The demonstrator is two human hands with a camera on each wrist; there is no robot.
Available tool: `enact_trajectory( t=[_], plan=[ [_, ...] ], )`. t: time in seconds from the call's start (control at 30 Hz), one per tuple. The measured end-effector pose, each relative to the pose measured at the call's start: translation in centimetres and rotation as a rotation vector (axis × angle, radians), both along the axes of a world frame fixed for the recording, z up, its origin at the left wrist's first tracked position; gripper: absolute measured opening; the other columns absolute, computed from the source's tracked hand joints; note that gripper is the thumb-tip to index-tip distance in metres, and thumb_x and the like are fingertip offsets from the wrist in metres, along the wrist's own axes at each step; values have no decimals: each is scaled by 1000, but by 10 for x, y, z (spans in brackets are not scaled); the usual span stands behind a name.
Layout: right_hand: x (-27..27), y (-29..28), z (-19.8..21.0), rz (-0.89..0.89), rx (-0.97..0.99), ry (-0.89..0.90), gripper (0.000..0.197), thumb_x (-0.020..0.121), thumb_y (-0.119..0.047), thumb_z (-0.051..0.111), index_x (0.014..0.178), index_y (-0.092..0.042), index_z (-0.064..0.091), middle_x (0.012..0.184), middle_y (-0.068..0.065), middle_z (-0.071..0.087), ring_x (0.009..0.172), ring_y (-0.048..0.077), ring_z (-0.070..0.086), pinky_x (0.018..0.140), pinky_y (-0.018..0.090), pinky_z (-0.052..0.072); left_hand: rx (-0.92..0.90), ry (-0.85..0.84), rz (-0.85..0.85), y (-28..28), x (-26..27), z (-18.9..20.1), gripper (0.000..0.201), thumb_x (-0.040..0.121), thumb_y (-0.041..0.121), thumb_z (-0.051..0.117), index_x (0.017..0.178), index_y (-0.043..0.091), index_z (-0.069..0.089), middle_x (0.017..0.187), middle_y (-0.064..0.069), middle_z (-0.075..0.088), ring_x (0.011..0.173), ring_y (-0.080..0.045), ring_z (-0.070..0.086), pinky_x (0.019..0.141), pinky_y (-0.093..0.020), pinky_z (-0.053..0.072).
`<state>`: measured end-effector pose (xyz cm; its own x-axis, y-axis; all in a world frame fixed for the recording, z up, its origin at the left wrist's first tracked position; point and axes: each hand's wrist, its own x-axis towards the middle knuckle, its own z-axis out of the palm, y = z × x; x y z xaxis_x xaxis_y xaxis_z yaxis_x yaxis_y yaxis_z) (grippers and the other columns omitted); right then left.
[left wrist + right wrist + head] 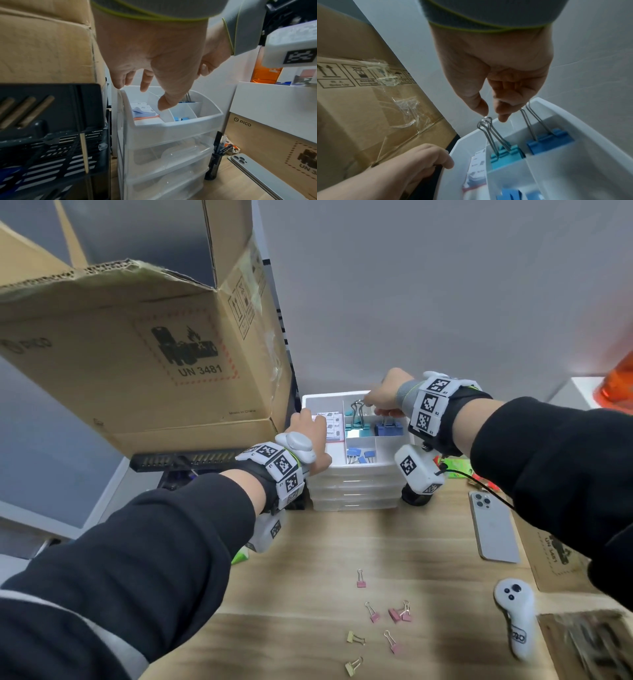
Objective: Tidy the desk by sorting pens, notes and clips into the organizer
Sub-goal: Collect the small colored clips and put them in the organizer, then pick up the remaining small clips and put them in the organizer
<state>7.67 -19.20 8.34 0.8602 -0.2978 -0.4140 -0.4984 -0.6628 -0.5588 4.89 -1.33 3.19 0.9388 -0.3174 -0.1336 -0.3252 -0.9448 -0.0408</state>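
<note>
The white drawer organizer (pixel 356 470) (pixel 180 129) (pixel 573 119) stands at the back of the desk. Its top tray holds notes (pixel 332 424) (pixel 142 109) (pixel 478 166), a teal binder clip (pixel 356 422) (pixel 505 152), a big blue clip (pixel 388 429) (pixel 551 140) and small blue clips (pixel 359 455) (pixel 180 119). My right hand (pixel 373 402) (pixel 493 115) hovers over the back compartments. Its thumb tip touches the teal clip's wire handle, and the forefinger stays a little apart. My left hand (pixel 305 426) (pixel 152 97) (pixel 426 158) rests loosely on the tray's left rim.
Several pink clips (pixel 394 614) and yellowish clips (pixel 354 638) lie loose on the near desk. A phone (pixel 493 529) and a white controller (pixel 517 614) lie at the right. A cardboard box (pixel 137 364) looms left of the organizer, a black mesh pen cup (pixel 214 166) stands to its right.
</note>
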Motion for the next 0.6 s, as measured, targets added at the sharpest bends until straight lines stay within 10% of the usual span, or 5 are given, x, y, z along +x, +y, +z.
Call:
enact_trajectory(
  t=[0.27, 0.6],
  plan=[
    [-80, -13, -53, 90, 131, 11, 13, 90, -14, 59, 82, -7, 67, 77, 9, 69, 54, 14, 54, 42, 17, 43, -96, -2, -141, 7, -48, -22, 44, 84, 27, 63, 121, 7, 51, 127, -14, 43, 115, -30, 43, 89, -38, 47],
    [-152, -14, -140, 133, 196, 79, 10, 85, -7, 64, 76, -10, 62, 76, 13, 69, 65, 22, 64, 54, 28, 56, 44, 316, -224, 15, -117, -91, 27, 88, 28, 59, 107, 9, 55, 115, -9, 54, 101, -27, 53, 82, -36, 48]
  ],
)
